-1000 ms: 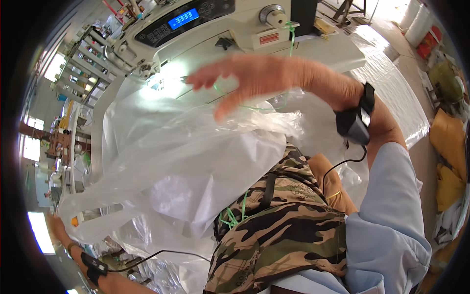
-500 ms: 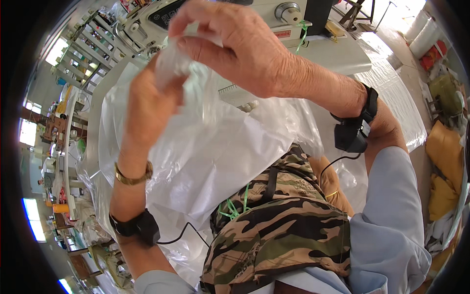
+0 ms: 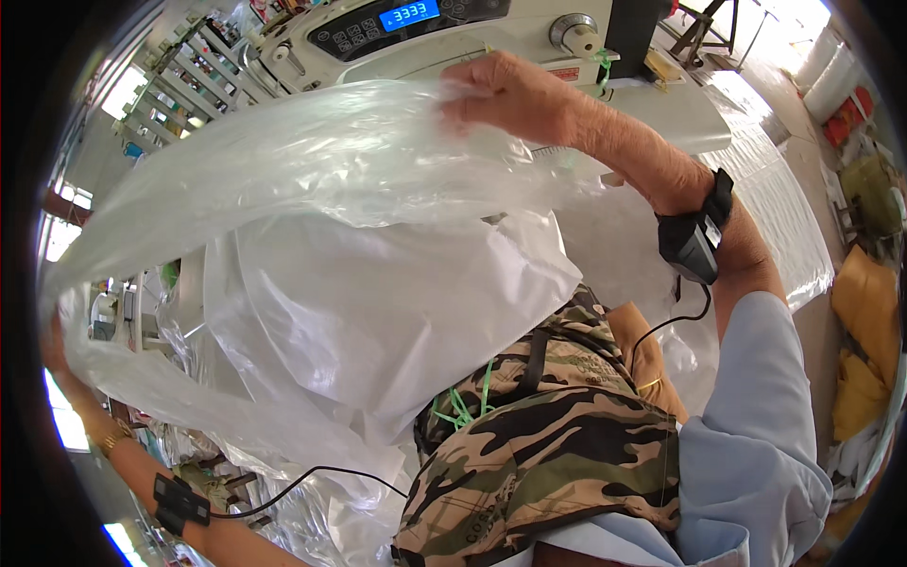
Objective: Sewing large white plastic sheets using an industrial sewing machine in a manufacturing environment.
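Camouflage cloth covers the lap at the bottom centre of the frame: an apron (image 3: pixel 567 463) with loose green threads (image 3: pixel 460 406) lying on it. Beyond it, a smooth white sheet (image 3: pixel 378 312) slopes up through the middle of the frame. Clear plastic film (image 3: pixel 293 161) hangs in the air above this sheet, running in a long, wrinkled band from the far left rim to the upper centre.

Spreading the film sideways seems to be the step in hand; the next move probably calls for tension kept even between both ends, so the folds do not bunch.

The left arm reaches out from the lower edge, nearly straight, to the left rim. There the left hand (image 3: pixel 54 342) is small and blurred; the film gathers towards it, but I cannot tell how far its fingers are closed. The right arm bends at the elbow on the right side, its forearm slanting up and inward past a black wrist device (image 3: pixel 694 248). The right hand (image 3: pixel 463 97) has part-bent fingers, thumb below, with film at the tips; blur hides whether they grip it.

Farther off, at the top, a pale sewing machine (image 3: pixel 529 33) stands on a light surface (image 3: pixel 675 118).
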A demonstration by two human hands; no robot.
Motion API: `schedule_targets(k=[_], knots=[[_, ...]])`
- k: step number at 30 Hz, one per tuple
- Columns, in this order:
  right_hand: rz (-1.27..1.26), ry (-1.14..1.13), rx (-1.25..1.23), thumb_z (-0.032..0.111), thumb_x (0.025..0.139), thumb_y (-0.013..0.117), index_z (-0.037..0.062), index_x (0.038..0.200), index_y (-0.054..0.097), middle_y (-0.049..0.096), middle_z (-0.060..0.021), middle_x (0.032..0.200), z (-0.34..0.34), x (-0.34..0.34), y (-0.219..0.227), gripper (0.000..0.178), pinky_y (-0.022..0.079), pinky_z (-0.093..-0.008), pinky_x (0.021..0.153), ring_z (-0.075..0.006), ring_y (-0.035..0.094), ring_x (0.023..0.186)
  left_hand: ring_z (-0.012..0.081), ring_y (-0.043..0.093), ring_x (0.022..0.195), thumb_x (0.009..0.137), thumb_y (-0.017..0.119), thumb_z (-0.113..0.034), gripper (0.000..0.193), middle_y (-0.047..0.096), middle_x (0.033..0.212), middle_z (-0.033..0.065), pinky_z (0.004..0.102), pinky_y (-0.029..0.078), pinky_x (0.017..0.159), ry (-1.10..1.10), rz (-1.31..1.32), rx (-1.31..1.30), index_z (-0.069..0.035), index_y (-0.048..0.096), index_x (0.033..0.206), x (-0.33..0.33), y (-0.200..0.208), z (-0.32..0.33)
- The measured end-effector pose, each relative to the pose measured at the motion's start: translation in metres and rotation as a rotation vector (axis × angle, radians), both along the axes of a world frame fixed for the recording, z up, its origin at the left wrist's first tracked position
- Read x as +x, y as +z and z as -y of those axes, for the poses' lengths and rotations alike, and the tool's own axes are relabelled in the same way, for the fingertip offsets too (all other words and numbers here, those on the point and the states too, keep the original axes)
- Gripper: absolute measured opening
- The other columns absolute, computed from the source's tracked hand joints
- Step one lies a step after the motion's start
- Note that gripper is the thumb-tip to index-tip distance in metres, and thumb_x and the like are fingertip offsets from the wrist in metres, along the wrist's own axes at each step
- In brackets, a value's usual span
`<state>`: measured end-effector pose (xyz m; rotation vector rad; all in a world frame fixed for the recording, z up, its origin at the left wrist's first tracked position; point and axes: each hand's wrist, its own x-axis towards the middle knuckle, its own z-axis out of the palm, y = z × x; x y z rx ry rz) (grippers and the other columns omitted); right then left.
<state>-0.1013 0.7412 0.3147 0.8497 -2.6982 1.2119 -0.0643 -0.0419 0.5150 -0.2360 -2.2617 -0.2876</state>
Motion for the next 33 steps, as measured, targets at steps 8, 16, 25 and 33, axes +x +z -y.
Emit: schedule_targets(k=[8,16,25,33], knots=[[-0.117,0.026,-0.180,0.019,0.094,0.061,-0.0003,0.104,0.067,0.071,-0.0073,0.088,0.045,-0.005,0.005,0.023,0.051,-0.0250,0.076,-0.0101,0.065,0.081,0.0270,0.064,0.095,0.090,0.060,-0.014,0.028,0.066,0.105,0.0185,0.0383,0.049,0.085,0.584,0.532,-0.564,0.001,0.064,0.114,0.095,-0.116,0.032],[0.097,0.129,-0.228,0.015,0.094,0.058,-0.0048,0.101,0.065,0.071,-0.0093,0.086,0.087,-0.006,0.028,0.022,0.054,-0.0303,0.073,-0.0140,0.068,0.075,0.0257,0.046,0.131,0.080,0.071,-0.015,0.068,0.050,0.141,0.0160,0.0380,0.033,0.111,-0.029,0.626,0.045,0.000,0.045,0.141,0.069,-0.099,-0.232],[-0.701,0.195,-0.136,0.015,0.083,0.067,0.0025,0.097,0.068,0.069,-0.0093,0.086,0.126,-0.006,0.048,0.019,0.053,-0.0349,0.072,-0.0243,0.067,0.078,0.0316,0.061,0.110,0.082,0.072,-0.019,0.052,0.063,0.124,0.0148,0.0398,0.045,0.098,-0.068,0.549,0.042,0.000,0.058,0.127,-0.006,-0.164,-0.415],[-1.275,0.195,-0.002,0.016,0.075,0.067,0.0153,0.092,0.071,0.066,-0.0023,0.108,0.062,0.034,0.024,0.017,0.047,-0.0448,0.089,-0.0221,0.061,0.100,0.0328,0.062,0.096,0.080,0.069,-0.008,0.031,0.065,0.105,0.0167,0.0442,0.049,0.086,-0.201,-0.336,-0.468,-0.002,0.066,0.110,0.071,-0.150,-0.391]])
